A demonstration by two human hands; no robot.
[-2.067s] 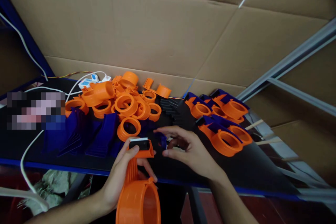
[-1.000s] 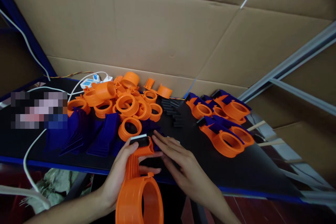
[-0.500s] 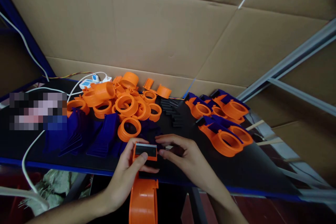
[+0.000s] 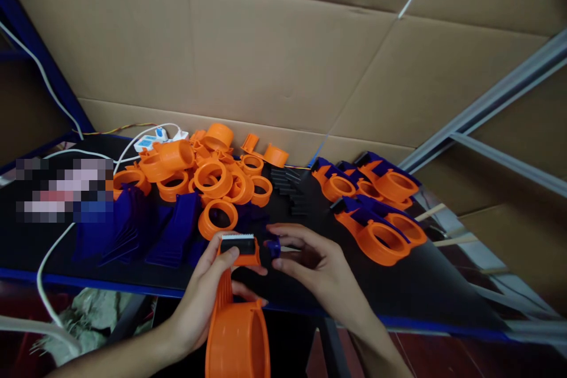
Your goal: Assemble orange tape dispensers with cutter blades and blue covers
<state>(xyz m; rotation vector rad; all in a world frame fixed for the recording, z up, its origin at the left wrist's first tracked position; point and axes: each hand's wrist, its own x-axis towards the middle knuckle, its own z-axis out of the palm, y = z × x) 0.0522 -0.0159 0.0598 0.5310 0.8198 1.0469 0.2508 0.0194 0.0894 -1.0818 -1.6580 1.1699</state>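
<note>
My left hand (image 4: pixel 204 292) grips an orange tape-dispenser body (image 4: pixel 237 331) by its neck, thumb beside the black toothed blade (image 4: pixel 238 243) at its top. The round orange drum hangs below the table edge, near me. My right hand (image 4: pixel 314 269) sits just right of the blade, fingers curled, pinching a small dark-blue plastic piece (image 4: pixel 274 246) close to the dispenser head.
On the black table (image 4: pixel 425 289): a heap of orange rings (image 4: pixel 212 171), stacked dark-blue wedge parts (image 4: pixel 133 227), small black pieces (image 4: pixel 290 186), and assembled orange-and-blue dispensers (image 4: pixel 376 212) at right. A white power strip (image 4: pixel 153 137) and cables lie at left. Cardboard walls stand behind.
My left hand has tilted the dispenser back so its drum faces right again. My right hand has lifted off the table with a small blue piece and moved beside the blade.
</note>
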